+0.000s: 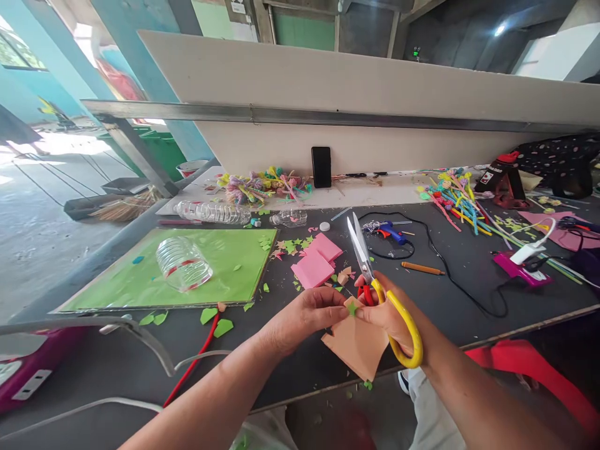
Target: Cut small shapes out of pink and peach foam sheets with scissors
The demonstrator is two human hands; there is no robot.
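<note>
Yellow-handled scissors (407, 325) hang in my right hand (390, 306), their blades pointing up and away and slightly apart. The same hand's thumb and fingers also pinch a sheet of orange paper (359, 349). From the other side, my left hand (309, 315) grips the paper with thumb and fingertips. A small green star (352, 309) lies against the paper between my two thumbs. Just beyond my hands are a stack of pink paper squares (313, 270) and a few orange scraps (344, 275). Something red (367, 294) shows behind my right fingers, partly hidden.
A green sheet (117, 269) bears a clear plastic bottle (182, 262). Green scraps (224, 328) are scattered nearby. A blue glue gun (394, 233) with a black cord lies beyond the scissors. Behind stand a phone (321, 167) and bundles of colourful stems (462, 200). A pink power strip (522, 269) is at right.
</note>
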